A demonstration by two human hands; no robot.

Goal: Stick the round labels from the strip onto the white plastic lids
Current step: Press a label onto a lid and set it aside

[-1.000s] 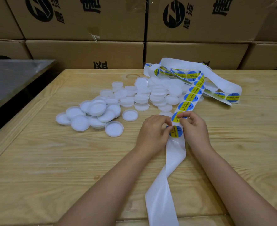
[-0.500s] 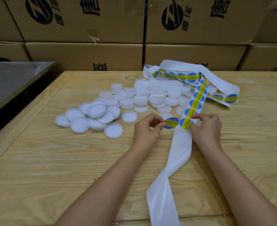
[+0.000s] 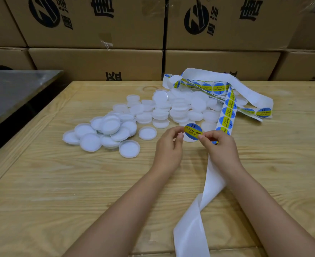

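Both of the person's hands are up over the pale wooden table (image 3: 60, 191), meeting on a single round blue-and-yellow label (image 3: 193, 131). The label is off its backing and hangs in the air between them, printed face toward the person. The left hand (image 3: 168, 147) pinches the label's left edge between thumb and forefinger, with the other fingers curled in behind. The right hand (image 3: 221, 151) pinches the right edge in the same way.

Just under the label the rim of one white lid (image 3: 188, 139) peeks out. From here I cannot tell whether the label touches it.

The long white backing strip (image 3: 213, 175) runs under the right hand. Its bare, twisted end trails toward the near edge of the table. The far part still carries a row of labels and climbs back to a loose tangle of loops at the far right. Whether the right hand also holds the strip down is hidden by the hand itself.

The white plastic lids (image 3: 179, 108) lie in a scattered heap across the middle of the table, some stacked and some overlapping. They spread out to the left of the hands. Two lie a little apart on the near side of the heap, hollow side up.

Stacked brown cardboard boxes (image 3: 97, 60) with black printing wall off the back. A grey metal surface (image 3: 10, 89) stands beside the table on the left.
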